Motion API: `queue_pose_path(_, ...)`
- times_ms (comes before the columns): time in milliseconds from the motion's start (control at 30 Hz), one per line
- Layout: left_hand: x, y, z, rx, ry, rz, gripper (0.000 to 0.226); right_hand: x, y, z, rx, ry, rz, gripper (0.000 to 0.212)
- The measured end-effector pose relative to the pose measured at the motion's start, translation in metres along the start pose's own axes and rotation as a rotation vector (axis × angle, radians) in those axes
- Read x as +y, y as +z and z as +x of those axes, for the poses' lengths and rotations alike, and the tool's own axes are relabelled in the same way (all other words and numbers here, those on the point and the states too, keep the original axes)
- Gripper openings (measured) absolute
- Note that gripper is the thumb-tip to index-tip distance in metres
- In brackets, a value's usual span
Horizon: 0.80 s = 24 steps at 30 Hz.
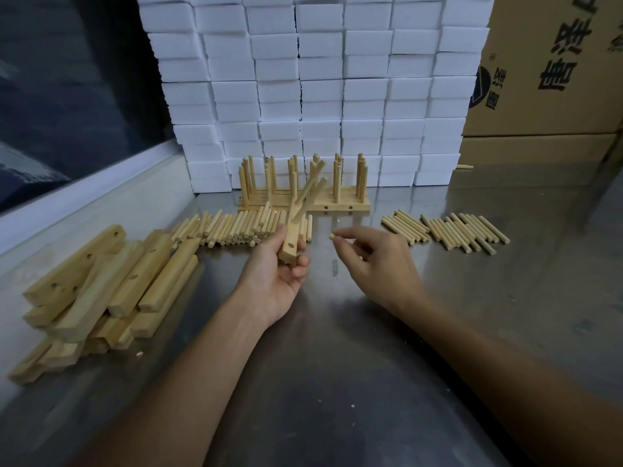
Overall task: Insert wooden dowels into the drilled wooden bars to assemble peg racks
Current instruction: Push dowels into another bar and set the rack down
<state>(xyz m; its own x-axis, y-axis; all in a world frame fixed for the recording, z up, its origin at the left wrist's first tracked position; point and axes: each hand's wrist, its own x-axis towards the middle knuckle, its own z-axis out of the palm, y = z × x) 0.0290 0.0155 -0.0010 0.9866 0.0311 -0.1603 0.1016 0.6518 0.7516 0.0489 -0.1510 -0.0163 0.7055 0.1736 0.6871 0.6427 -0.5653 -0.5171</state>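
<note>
The left hand point(285, 264) grips a wooden bar point(292, 242) carrying 2 dowels; just beside it, the right hand point(374, 256) pinches 1 dowel point(332, 236).

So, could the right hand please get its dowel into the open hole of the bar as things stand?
Probably yes: the right hand pinches a dowel just beside the bar, whose hole faces it, unobstructed.

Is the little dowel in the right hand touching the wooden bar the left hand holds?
Apart. The head view shows bare steel table between the dowel pinched by the right hand and the bar held in the left hand.
</note>
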Motion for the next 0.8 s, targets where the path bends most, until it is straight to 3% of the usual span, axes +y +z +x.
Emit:
queue_pose_path(467, -0.004, 0.003, -0.002, 0.042, -0.006, -0.085, 0.031, -0.031, 0.013, -0.010, -0.107, -0.023, 0.273, 0.016)
queue_pose_path(633, -0.005, 0.001, 0.001, 0.048, 0.000, -0.038, 0.033, -0.032, 0.011, -0.008, -0.132, -0.064, 0.251, 0.018)
queue_pose_path(800, -0.006, -0.001, 0.001, 0.028, -0.012, 0.034, 0.027, -0.035, 0.004, -0.005, -0.183, -0.271, 0.004, 0.014)
